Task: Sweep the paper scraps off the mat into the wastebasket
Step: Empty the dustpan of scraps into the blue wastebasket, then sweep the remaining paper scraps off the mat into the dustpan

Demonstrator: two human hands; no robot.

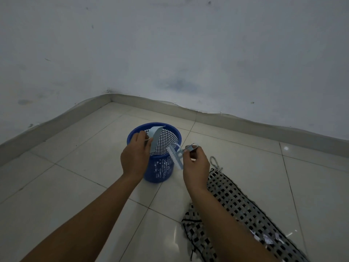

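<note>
A blue mesh wastebasket (160, 167) stands on the tiled floor. My left hand (135, 155) grips a pale blue dustpan (155, 138), tilted steeply over the basket's opening. My right hand (195, 165) holds a small pale blue brush (176, 155) by its handle, bristles at the basket's right rim. A black-and-white woven mat (243, 214) lies on the floor at lower right, partly under my right forearm. A few white paper scraps (266, 240) rest on the mat near the bottom edge.
Beige floor tiles (75, 167) run out to the left and right of the basket. A pale wall with a grey baseboard (207, 112) forms a corner behind the basket. A grey cord loop (214, 161) sticks out from the mat's far end.
</note>
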